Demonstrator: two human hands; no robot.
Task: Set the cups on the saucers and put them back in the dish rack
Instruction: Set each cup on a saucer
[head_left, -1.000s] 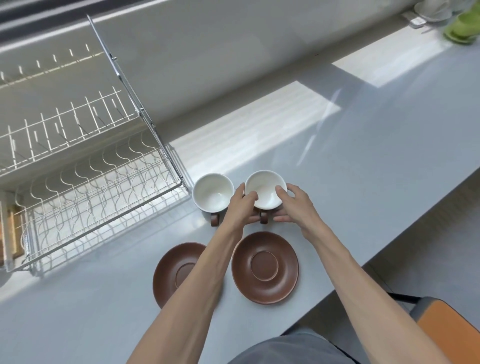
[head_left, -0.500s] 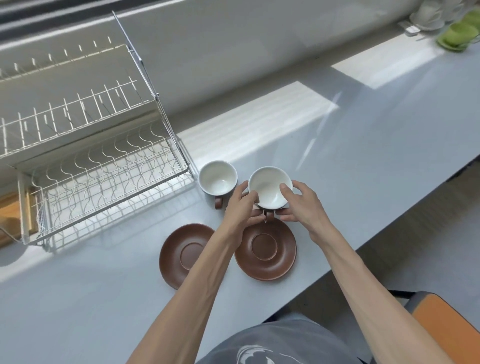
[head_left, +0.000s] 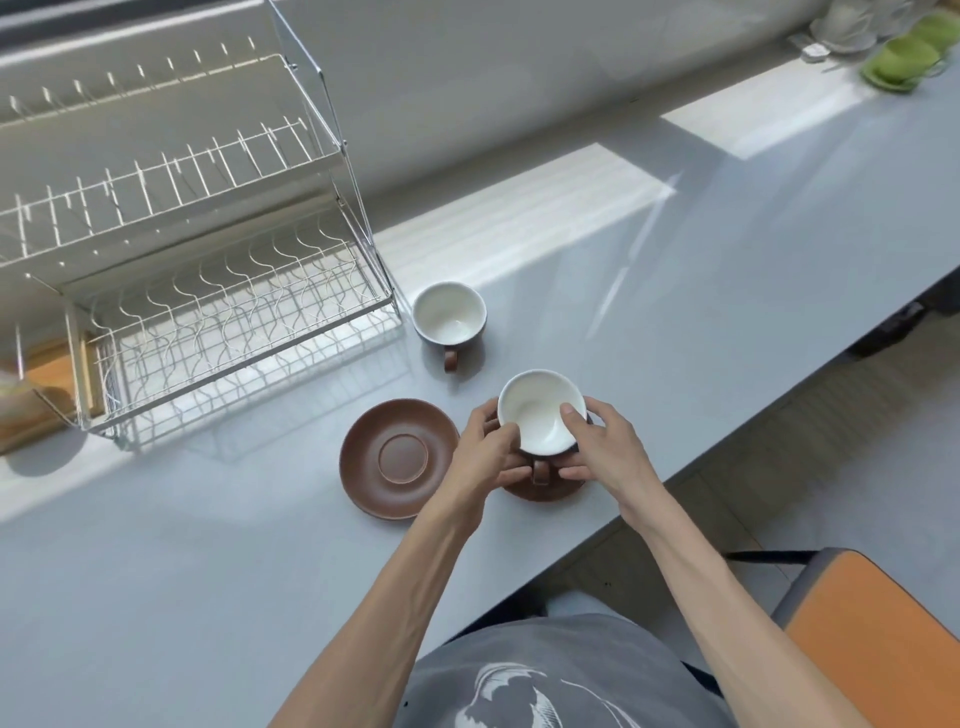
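Where the person's grey shirt (head_left: 561, 675) fills the bottom edge, it carries a pale printed design that is cut off by the frame and shows no readable lettering, and an orange seat (head_left: 878, 634) beside it is only partly in view. Both bare forearms reach forward over the grey worktop (head_left: 182, 597). The left hand (head_left: 485, 457) and the right hand (head_left: 605, 449) are curled around opposite sides of one cup (head_left: 540, 415), white inside and brown outside, its small handle pointing back toward the person, with both thumbs hooked over its rim. The cup sits over a brown saucer (head_left: 540, 491) that is almost wholly hidden beneath it and the fingers; only the near rim shows, and I cannot tell whether the cup's base has touched it. Just beside this, to the left, a second brown saucer (head_left: 397, 457) lies bare on the worktop. Farther back a second cup (head_left: 449, 317) stands upright by itself, near the right end of the wire dish rack (head_left: 208, 291), whose two tiers hold nothing and whose left part runs out of frame. Something wooden (head_left: 36, 405) at the left edge is too cropped to identify. At the far right corner, green dishes (head_left: 904, 62) and pale crockery (head_left: 847, 26) are blurred.
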